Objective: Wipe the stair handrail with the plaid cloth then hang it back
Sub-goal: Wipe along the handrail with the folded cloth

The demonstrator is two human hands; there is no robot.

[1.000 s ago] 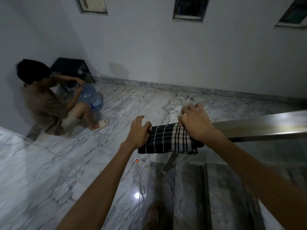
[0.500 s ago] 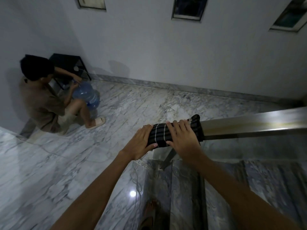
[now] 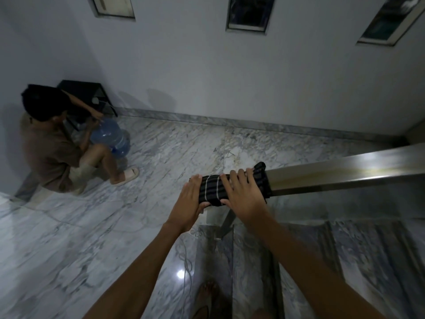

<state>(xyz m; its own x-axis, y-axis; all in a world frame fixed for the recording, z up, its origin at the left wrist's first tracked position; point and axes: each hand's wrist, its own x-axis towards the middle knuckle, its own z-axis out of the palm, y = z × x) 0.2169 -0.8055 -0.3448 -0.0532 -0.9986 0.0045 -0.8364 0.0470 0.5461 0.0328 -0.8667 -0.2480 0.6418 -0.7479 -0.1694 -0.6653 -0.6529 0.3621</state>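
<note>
Left hand point(image 3: 190, 201) flattened, fingers straight against plaid cloth point(image 3: 211, 189) | right hand point(image 3: 243, 194) curled over it | handrail point(image 3: 345, 173) runs rightward past right fingers

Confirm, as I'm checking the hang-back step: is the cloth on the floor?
No, the cloth lies draped over the handrail end, with the left hand and right hand on it.

Dim, bluish light; glare on handrail point(image 3: 345, 172)
</note>
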